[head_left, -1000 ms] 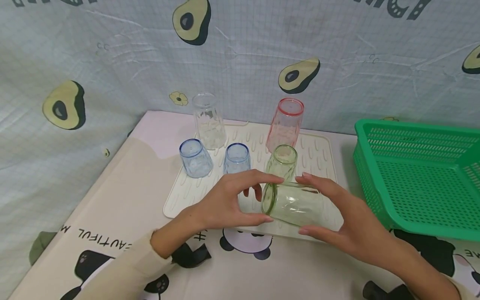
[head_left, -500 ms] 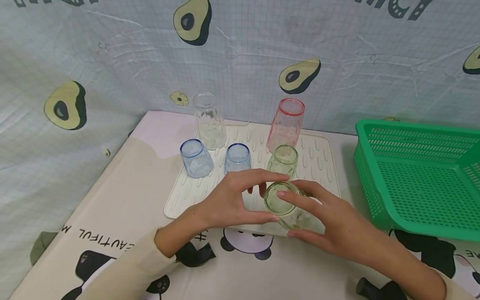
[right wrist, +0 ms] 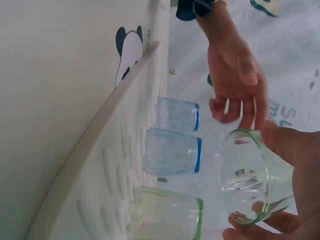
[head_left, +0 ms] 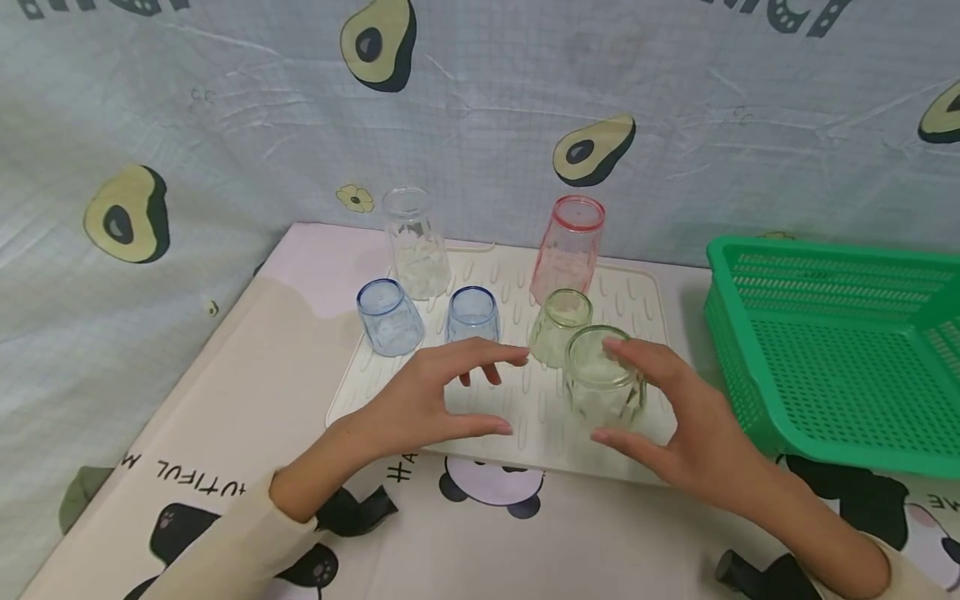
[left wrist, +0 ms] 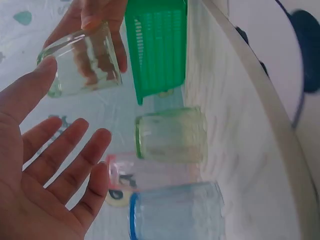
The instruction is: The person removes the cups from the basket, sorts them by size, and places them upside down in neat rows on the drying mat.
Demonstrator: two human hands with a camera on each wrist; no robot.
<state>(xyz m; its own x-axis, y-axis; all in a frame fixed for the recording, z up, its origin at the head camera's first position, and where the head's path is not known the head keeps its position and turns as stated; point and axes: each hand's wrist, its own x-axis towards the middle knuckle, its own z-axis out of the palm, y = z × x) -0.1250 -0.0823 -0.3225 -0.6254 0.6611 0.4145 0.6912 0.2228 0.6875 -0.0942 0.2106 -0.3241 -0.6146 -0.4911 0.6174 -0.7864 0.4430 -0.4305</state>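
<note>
A pale green glass (head_left: 600, 392) is in my right hand (head_left: 697, 433), thumb and fingers around its side. In the right wrist view this glass (right wrist: 245, 175) hangs apart from the ribbed white mat (right wrist: 115, 150). My left hand (head_left: 412, 396) is left of it, fingers spread and holding nothing. From the left wrist view, the left thumb overlaps the edge of the held glass (left wrist: 85, 65); whether they touch I cannot tell. Just behind stands another green glass (head_left: 558, 329) on the mat, partly covered by the held one.
Also standing on the mat are a pink glass (head_left: 570, 250), two blue glasses, one at left (head_left: 390, 321) and one at middle (head_left: 472, 315), and a tall clear glass (head_left: 416, 250). A green plastic basket (head_left: 750, 358) sits at right. Patterned cloth (head_left: 480, 125) hangs behind.
The green glass has turned from lying sideways to upright and moved right in my right hand. My left hand has drawn away to the left.
</note>
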